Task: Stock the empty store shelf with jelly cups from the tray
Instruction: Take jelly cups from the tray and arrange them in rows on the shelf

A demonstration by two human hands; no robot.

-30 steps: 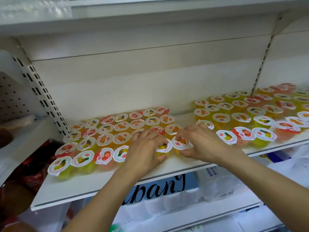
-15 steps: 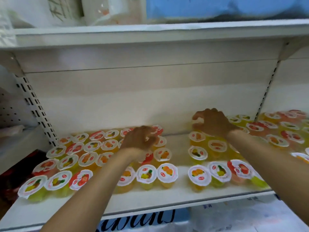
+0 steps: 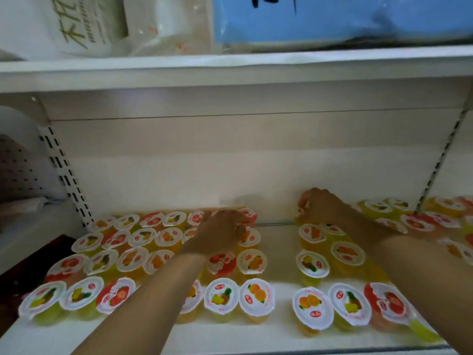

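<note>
Fingers (image 3: pixel 236 226) of the left hand (image 3: pixel 220 233) curl over back-row jelly cups (image 3: pixel 252 261), and the right hand (image 3: pixel 320 206) bunches at the rear of the other block; whether either grips a cup, I cannot tell. Likely both nudge rows square against the shelf (image 3: pixel 279 242) wall. Round translucent tubs carry glossy foil lids; no tray shows.

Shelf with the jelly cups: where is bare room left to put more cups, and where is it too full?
A bare lane runs front to back on the shelf between the left block of cups and the right block; the left hand and right hand flank its back end. A bare strip runs along the front edge. Both blocks are packed tight.
</note>
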